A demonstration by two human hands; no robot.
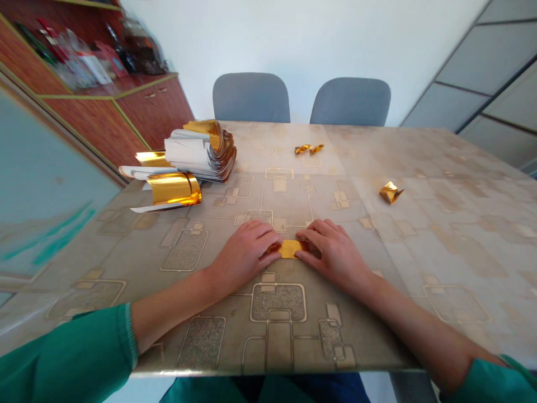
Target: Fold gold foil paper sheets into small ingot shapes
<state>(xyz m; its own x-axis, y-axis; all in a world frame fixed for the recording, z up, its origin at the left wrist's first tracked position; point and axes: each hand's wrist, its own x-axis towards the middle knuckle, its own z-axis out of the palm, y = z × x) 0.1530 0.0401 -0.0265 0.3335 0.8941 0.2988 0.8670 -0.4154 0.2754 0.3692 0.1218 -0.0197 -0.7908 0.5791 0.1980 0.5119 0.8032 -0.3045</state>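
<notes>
A small folded strip of gold foil paper [288, 249] lies between my hands, low over the table's near middle. My left hand [250, 246] pinches its left end between thumb and fingers. At the other end, my right hand [333, 246] grips it the same way, with the thumb in front. Both hands cover the strip's ends, so only its flat gold middle shows. Whether the strip touches the table I cannot tell.
A stack of gold-and-white paper sheets [197, 154] sits at the table's far left, with a curled gold sheet [174, 189] before it. Folded gold pieces lie at the back [309, 149] and a folded gold piece [391, 193] at right. Two grey chairs [251, 98] stand behind the patterned tabletop [235, 336].
</notes>
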